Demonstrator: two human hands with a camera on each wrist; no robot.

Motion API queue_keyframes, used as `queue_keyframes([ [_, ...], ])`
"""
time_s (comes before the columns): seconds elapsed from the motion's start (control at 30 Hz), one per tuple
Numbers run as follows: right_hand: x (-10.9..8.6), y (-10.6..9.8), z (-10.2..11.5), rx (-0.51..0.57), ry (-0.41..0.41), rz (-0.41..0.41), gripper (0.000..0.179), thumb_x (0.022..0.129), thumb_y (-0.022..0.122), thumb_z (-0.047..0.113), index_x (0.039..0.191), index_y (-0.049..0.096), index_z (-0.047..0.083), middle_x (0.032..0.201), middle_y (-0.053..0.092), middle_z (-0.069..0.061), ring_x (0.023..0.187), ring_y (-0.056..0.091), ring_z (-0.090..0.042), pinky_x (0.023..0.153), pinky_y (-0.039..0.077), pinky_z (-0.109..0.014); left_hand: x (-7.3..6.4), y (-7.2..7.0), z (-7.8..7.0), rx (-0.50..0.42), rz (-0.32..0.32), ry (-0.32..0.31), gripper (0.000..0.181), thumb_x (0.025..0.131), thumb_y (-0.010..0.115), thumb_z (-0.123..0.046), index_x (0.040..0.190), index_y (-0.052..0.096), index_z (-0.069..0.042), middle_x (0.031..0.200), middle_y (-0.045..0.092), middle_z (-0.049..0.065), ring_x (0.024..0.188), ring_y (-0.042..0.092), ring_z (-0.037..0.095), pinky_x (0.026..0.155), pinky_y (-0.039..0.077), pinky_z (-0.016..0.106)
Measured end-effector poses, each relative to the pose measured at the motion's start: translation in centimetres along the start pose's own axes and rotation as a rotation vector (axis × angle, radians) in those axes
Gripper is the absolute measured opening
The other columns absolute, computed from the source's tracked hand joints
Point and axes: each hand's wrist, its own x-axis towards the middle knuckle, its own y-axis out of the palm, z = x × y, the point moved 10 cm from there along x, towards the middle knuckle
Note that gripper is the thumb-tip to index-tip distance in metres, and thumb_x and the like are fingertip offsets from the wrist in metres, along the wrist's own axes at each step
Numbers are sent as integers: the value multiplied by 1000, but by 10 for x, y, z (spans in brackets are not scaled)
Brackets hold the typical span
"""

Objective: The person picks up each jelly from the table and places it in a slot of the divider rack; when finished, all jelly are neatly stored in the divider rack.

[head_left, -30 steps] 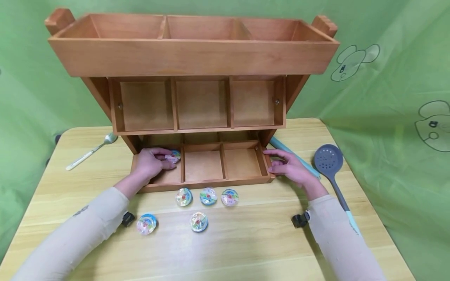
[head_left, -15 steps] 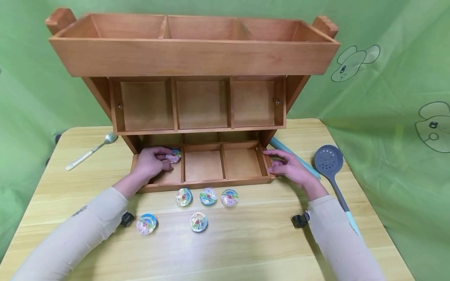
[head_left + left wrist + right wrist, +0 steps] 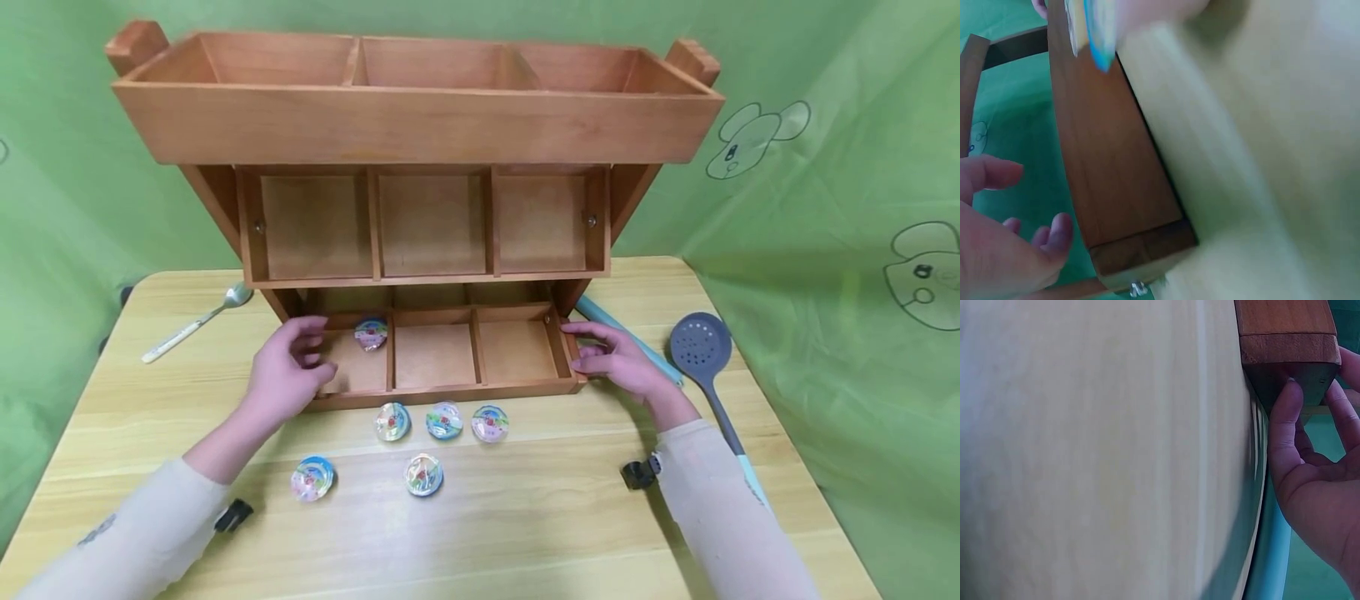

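Observation:
In the head view, my left hand (image 3: 285, 371) is at the left end of the wooden rack's bottom tray (image 3: 450, 390), fingers spread and loosely bent, holding nothing. Beside it, a small jelly cup (image 3: 371, 333) with a printed lid sits in the tray's left compartment, against the divider and apart from the fingers. At the tray's right end, my right hand (image 3: 618, 358) holds the wood. The right wrist view shows that thumb on the end face (image 3: 1294, 378) and other fingers at its far edge. Several more jelly cups (image 3: 444, 420) lie on the table in front.
Two more tiers of the rack (image 3: 420, 125) rise above the bottom tray, overhanging it. A fork or spoon (image 3: 197, 323) lies at left. A grey slotted skimmer (image 3: 701, 346) and a light-blue bar (image 3: 630, 337) lie at right on the table (image 3: 540, 517).
My left hand has let go of the jelly cup in the left compartment and drawn back to the left, its fingers opening. The right hand stays at the tray's end.

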Motion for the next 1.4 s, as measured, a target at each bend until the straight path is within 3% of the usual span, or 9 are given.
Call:
queue_keyframes([
  [0.17, 1, 0, -1, -14, 2, 5, 60, 85, 72, -3, 142, 53, 4, 120, 49, -23, 84, 57, -22, 70, 56, -31, -37, -12, -1, -77, -21, 58, 61, 77, 76, 13, 133, 53, 5, 128, 58, 20, 111, 58, 30, 92, 51, 25],
  [0.33, -2, -3, -1, -24, 9, -15, 60, 85, 73, -1, 142, 54, 5, 122, 49, -20, 87, 56, -23, 70, 55, -31, -67, -15, 4, -186, 26, 115, 60, 76, 77, 15, 131, 53, 8, 127, 58, 21, 108, 60, 19, 91, 50, 24],
  [0.5, -4, -6, -3, -35, 6, -16, 60, 85, 73, 0, 141, 54, 4, 115, 49, -22, 83, 55, -22, 69, 54, -30, -88, -9, 11, -231, 169, 162, 62, 72, 79, 16, 129, 55, 10, 125, 59, 19, 109, 62, 21, 90, 52, 29],
  [0.7, -6, -6, -4, -20, 10, -21, 62, 84, 74, -1, 141, 54, 4, 105, 48, -28, 80, 54, -21, 66, 54, -30, -106, 3, 26, -227, 388, 146, 69, 70, 87, 2, 131, 55, 8, 128, 56, 28, 110, 62, 31, 90, 53, 34],
  [0.93, -6, -5, -6, -27, 13, -17, 61, 85, 74, 0, 142, 53, 4, 105, 48, -28, 80, 54, -21, 66, 53, -30, -115, 17, 37, -265, 512, 119, 72, 69, 87, 0, 132, 54, 10, 130, 51, 32, 101, 65, 28, 86, 55, 35],
  [1.07, -4, -3, -7, -40, 14, -14, 60, 86, 74, 0, 142, 53, 5, 104, 48, -28, 81, 54, -22, 67, 53, -30, -118, 21, 41, -253, 512, 115, 69, 68, 87, 1, 130, 57, 8, 125, 57, 25, 97, 66, 26, 83, 56, 34],
  [1.2, -2, -2, -7, -43, 13, -8, 60, 86, 73, 0, 143, 53, 5, 110, 48, -27, 83, 54, -23, 69, 53, -30, -119, 20, 45, -184, 463, 103, 62, 69, 88, -1, 126, 62, 3, 118, 64, 16, 91, 67, 22, 80, 56, 31],
  [1.4, 0, -1, -3, -43, 4, -2, 59, 86, 73, 0, 142, 53, 5, 116, 48, -25, 84, 55, -23, 69, 54, -30, -120, 19, 51, -127, 407, 81, 57, 70, 88, -3, 122, 65, -1, 113, 66, 12, 86, 68, 20, 75, 57, 30],
])
